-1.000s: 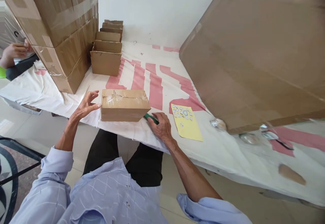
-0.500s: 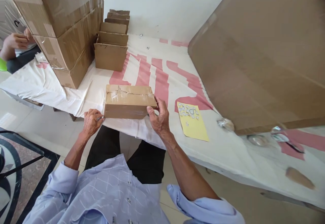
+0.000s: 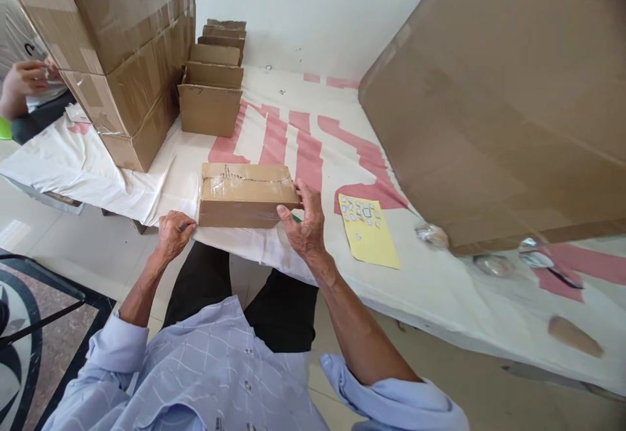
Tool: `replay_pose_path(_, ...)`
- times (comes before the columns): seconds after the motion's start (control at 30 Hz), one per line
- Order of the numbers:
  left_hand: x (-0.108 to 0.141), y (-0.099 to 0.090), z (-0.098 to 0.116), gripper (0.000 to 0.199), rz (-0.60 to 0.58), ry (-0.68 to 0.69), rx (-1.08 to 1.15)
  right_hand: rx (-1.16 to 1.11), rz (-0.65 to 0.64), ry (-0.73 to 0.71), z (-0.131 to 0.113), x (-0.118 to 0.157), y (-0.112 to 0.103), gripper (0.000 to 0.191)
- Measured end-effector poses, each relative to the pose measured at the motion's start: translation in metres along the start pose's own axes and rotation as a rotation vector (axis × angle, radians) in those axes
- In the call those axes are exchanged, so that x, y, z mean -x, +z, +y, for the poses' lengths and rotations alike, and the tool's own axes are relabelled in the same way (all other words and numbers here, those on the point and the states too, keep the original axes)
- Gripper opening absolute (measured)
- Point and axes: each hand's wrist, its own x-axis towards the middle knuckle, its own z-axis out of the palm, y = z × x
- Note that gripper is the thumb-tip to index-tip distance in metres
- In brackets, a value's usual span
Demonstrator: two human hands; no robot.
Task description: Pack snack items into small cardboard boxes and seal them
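- Head view: our right hand (image 3: 306, 225) has shifted to the carton (image 3: 247, 186), right end, since a second ago.
- Carton lies at the near table (image 3: 430, 284) edge, likely for reach.
- Right hand half-spread, apparently steadying; left hand (image 3: 175, 234) pinched at near-left corner, contents unclear.

Small box (image 3: 247, 214): matt cardboard; clear plastic tape (image 3: 215, 190) on top, glossy. Desk cover (image 3: 420, 291): creased cloth, matt. Yellow sheet (image 3: 374, 243): smooth paper. Floor (image 3: 29, 229): tile, smooth, glossy. Shirt (image 3: 205, 359): matt woven cloth.
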Motion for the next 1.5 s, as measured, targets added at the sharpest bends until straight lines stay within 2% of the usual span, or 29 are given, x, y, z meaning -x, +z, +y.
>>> replay_pose_path(0.2,0.002,-0.011,0.006,0.014,0.051,-0.085,0.179,0.058,-0.023,-0.069,0.003,-0.002,0.0,0.058)
replay_pose_path(0.3,0.013,-0.018,0.017,0.03,0.065,-0.144,0.305,0.06,0.083,-0.1,-0.003,-0.002,-0.002,0.056)
replay_pose_path(0.4,0.026,-0.021,0.038,0.046,0.038,-0.2,0.547,0.054,0.26,-0.095,-0.029,0.005,-0.006,0.045)
replay_pose_path(0.43,0.03,-0.021,0.047,0.049,0.02,-0.216,0.67,0.031,0.275,-0.078,-0.042,0.008,-0.008,0.038)
replay_pose_path(0.47,0.033,-0.021,0.056,0.051,0.0,-0.223,0.791,-0.013,0.247,-0.049,-0.056,0.013,-0.01,0.032)
replay_pose_path(0.53,0.037,-0.021,0.077,0.048,-0.024,-0.179,0.932,-0.186,0.056,0.045,-0.086,0.023,-0.013,0.027)
replay_pose_path(0.57,0.038,-0.022,0.087,0.044,-0.021,-0.11,0.913,-0.306,-0.083,0.123,-0.1,0.027,-0.013,0.03)
replay_pose_path(0.63,0.041,-0.024,0.107,0.031,0.023,0.112,0.746,-0.555,-0.341,0.314,-0.12,0.034,-0.014,0.039)
replay_pose_path(0.7,0.042,-0.028,0.123,0.015,0.107,0.396,0.483,-0.772,-0.5,0.488,-0.131,0.037,-0.016,0.051)
replay_pose_path(0.77,0.044,-0.032,0.135,0.007,0.203,0.658,0.227,-0.927,-0.572,0.595,-0.135,0.037,-0.019,0.061)
replay_pose_path(0.8,0.044,-0.034,0.139,0.009,0.24,0.762,0.127,-0.979,-0.591,0.627,-0.136,0.037,-0.022,0.064)
replay_pose_path(0.9,0.043,-0.036,0.148,0.014,0.276,0.969,-0.064,-1.04,-0.628,0.679,-0.139,0.036,-0.031,0.066)
replay_pose_path(1.0,0.039,-0.036,0.152,0.014,0.271,1.073,-0.15,-1.026,-0.616,0.706,-0.144,0.036,-0.039,0.063)
replay_pose_path(1.13,0.033,-0.034,0.156,0.015,0.265,1.139,-0.172,-0.999,-0.561,0.734,-0.148,0.036,-0.045,0.047)
replay_pose_path(1.3,0.028,-0.032,0.161,0.015,0.239,1.174,-0.183,-0.994,-0.504,0.757,-0.148,0.037,-0.047,0.032)
replay_pose_path(1.5,0.024,-0.031,0.164,0.012,0.237,1.138,-0.171,-0.971,-0.399,0.731,-0.138,0.037,-0.049,0.031)
